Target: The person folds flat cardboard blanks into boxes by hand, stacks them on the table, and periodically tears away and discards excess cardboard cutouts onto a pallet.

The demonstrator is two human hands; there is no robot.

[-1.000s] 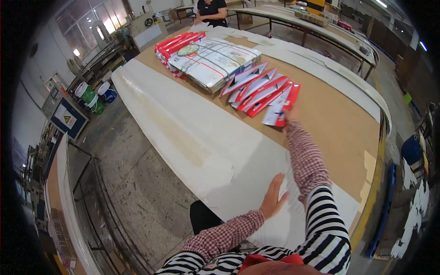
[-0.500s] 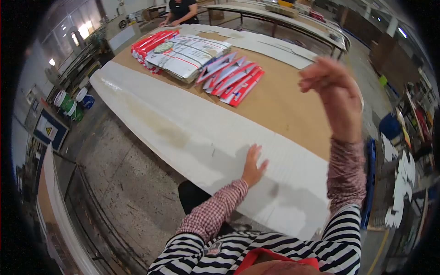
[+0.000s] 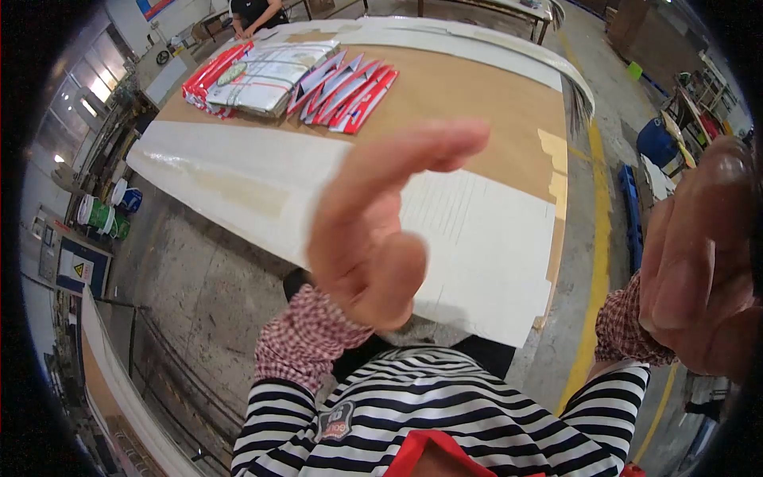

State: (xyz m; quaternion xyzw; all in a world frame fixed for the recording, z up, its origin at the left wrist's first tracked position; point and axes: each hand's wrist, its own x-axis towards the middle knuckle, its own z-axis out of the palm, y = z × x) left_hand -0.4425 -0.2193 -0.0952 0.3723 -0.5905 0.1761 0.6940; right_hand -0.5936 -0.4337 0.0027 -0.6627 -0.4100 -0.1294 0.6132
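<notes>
Step in hand: apparently between handlings, with both hands held above and away from the packets.
Left hand [image 3: 362,238]: in the air close to the view; grip open, thumb and fingers curved around a gap, with nothing visible in it.
Right hand [image 3: 695,262]: in the air beyond the near end; fingers bent, partly lost in shadow; cannot tell whether open or closed.
Red-and-white folded packets [image 3: 350,99]: leaning in a fanned row on the surface [image 3: 469,91], just beside the strapped bundle [image 3: 278,75]; more red-and-white packs [image 3: 213,79] at its other side.
Demand of any reach there: likely a forward stretch over the white sheet [image 3: 485,246], with care not to topple the row.
Green-and-white bucket [image 3: 99,215] and blue-and-white bucket [image 3: 127,197]: on the floor, contents not visible.
Blue barrel [image 3: 656,143]: contents likewise not visible.
Co-worker [image 3: 258,11]: at the far end.
</notes>
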